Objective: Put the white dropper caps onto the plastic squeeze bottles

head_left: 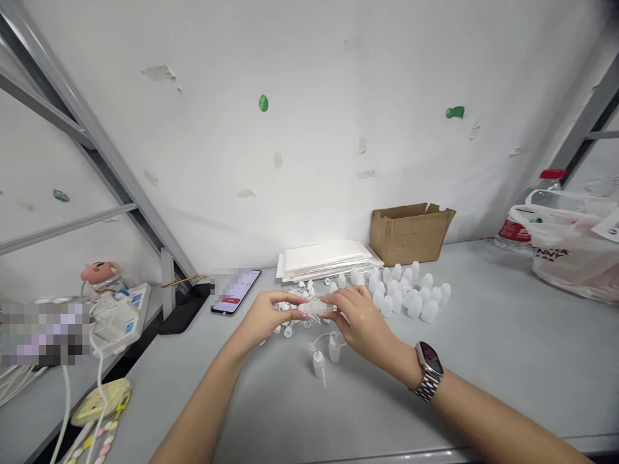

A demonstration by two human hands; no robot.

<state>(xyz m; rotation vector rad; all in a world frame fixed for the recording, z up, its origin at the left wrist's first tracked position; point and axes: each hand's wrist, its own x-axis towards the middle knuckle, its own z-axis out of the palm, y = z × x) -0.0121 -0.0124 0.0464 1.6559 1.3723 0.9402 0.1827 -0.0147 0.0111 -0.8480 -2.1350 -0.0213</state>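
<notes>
Both hands meet low over the grey tabletop (483, 361), pinching one small translucent plastic dropper bottle (315, 307) between them. The left hand (264, 317) has its fingers curled nearly closed on the bottle's left end; the right hand (362, 319), with a metal-banded wristwatch (428, 370) on its wrist, closes thumb and fingertips on the other end. Two more small white bottles (326, 354) stand just below the hands, a cluster of capped white bottles (409, 290) stands near the right hand, and loose white caps (290, 328) lie partly hidden behind the fingers. Whether the held bottle has a cap on, I cannot tell.
</notes>
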